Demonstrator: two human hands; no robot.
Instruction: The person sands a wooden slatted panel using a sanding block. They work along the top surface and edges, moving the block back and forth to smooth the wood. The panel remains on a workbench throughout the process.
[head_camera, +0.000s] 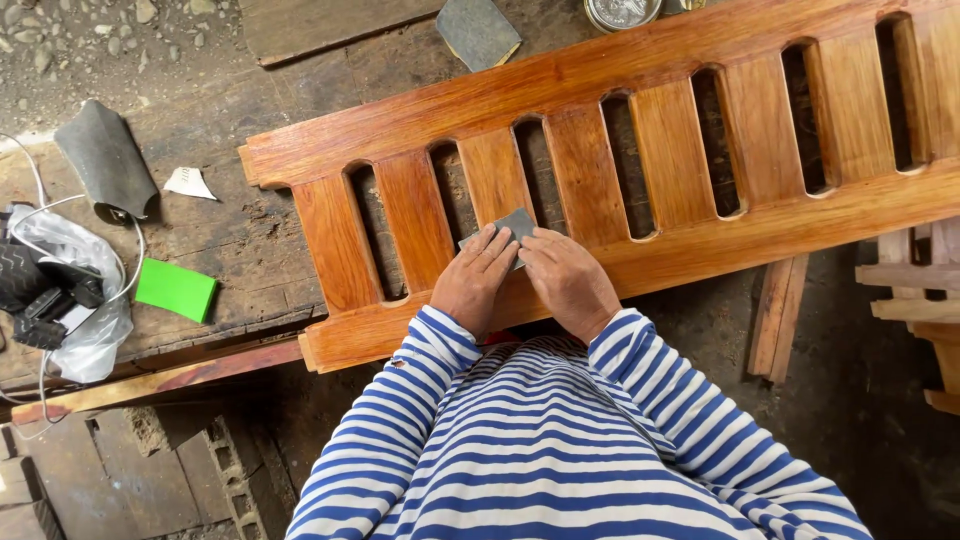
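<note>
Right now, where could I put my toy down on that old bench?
Bare bench lies between the green block and the slatted wooden panel. It is crowded by the plastic bag and where both hands press sandpaper.
</note>
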